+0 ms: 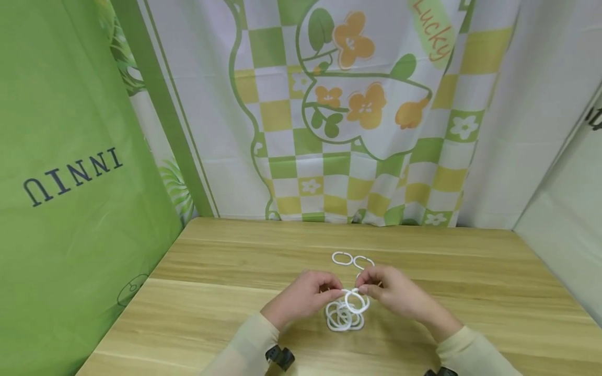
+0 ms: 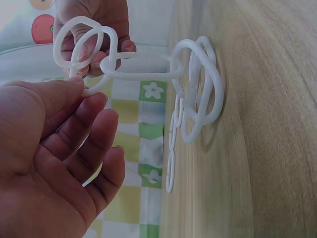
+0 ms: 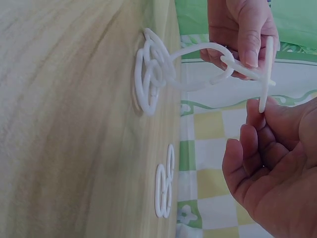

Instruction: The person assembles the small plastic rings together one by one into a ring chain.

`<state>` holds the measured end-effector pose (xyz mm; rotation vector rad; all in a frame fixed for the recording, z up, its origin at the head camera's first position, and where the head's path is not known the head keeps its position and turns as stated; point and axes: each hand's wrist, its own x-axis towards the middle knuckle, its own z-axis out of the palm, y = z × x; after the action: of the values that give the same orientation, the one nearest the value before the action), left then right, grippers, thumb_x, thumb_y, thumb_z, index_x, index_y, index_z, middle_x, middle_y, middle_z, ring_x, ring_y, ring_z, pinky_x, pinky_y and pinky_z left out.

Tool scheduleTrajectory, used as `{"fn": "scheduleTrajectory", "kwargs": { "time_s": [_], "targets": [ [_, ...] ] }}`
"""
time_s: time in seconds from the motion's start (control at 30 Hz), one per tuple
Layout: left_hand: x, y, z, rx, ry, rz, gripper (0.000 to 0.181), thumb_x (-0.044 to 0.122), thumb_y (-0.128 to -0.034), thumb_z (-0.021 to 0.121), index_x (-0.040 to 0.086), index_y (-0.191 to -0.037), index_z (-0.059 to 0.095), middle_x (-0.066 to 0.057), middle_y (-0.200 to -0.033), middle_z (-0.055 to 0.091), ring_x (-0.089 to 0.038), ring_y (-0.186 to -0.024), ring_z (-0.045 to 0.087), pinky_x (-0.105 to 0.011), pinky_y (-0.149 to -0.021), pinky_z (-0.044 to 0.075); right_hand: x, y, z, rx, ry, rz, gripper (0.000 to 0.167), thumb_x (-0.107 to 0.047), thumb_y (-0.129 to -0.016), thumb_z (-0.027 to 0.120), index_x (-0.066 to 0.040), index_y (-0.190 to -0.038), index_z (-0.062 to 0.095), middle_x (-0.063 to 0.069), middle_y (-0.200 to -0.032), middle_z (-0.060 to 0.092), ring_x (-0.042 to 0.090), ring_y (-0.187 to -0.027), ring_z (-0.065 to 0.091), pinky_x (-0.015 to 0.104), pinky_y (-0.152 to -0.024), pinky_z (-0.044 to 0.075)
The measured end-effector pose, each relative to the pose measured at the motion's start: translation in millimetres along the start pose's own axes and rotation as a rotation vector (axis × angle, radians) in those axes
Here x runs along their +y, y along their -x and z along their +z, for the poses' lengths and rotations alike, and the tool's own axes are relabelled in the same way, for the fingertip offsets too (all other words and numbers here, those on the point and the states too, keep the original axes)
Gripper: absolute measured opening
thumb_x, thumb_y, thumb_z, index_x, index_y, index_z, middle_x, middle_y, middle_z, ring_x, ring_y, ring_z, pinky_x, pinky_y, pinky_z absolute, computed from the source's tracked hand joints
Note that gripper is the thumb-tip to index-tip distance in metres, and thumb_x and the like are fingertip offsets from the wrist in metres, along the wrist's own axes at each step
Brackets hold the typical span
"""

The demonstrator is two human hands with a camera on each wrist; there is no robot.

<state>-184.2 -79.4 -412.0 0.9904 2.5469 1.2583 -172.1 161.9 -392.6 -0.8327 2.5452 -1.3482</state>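
Between the two hands, above the tabletop [image 1: 211, 303], a left link [image 2: 115, 45] and a right link [image 3: 268, 59], both white, are crossing; whether one is threading through the other cannot be told. The left hand [image 1: 305, 295] is pinching the left link between thumb and index finger; the right hand [image 1: 395, 292] is pinching the right link likewise, its other fingers curling loosely. Probable fault: the thin links are offering little pinch area, so sideways force is risking a slip from the fingertips. A connecting link [image 2: 143, 76] is running from the left link to a heap of links [image 2: 218, 91] on the tabletop. Possible fault: the heaped links are overlapping, so pulling is risking a snag. Beyond the heap, loose links [image 1: 351, 258] are lying near the right hand, risking displacement by a dropping wrist.
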Motion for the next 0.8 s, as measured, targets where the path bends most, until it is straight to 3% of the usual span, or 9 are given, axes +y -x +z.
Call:
{"fn": "scheduleTrajectory", "kwargs": {
  "time_s": [0.47, 0.8],
  "targets": [
    [-1.7, -0.1, 1.3, 0.001, -0.001, -0.003, 0.013, 0.027, -0.0952, 0.066, 0.016, -0.091, 0.072, 0.014, -0.079, 0.063, -0.004, -0.072, 0.058, -0.02, -0.064, 0.049, 3.9, 0.5, 6.2, -0.016, -0.011, -0.013, 0.004, -0.011, -0.094, 0.064, -0.011, -0.09, 0.064, 0.0, -0.083, 0.063, 0.011, -0.078, 0.056, 0.027, -0.07, 0.048],
    [-0.8, 0.0, 1.7, 0.01, 0.011, -0.014, 0.011, 0.025, -0.0943, 0.067, 0.015, -0.092, 0.072, 0.014, -0.079, 0.062, -0.004, -0.071, 0.057, -0.021, -0.063, 0.048, 7.5, 1.8, 9.6, -0.008, -0.011, -0.023, 0.006, -0.005, -0.094, 0.062, -0.007, -0.091, 0.065, 0.002, -0.083, 0.063, 0.01, -0.078, 0.056, 0.027, -0.07, 0.049]
  ]
}}
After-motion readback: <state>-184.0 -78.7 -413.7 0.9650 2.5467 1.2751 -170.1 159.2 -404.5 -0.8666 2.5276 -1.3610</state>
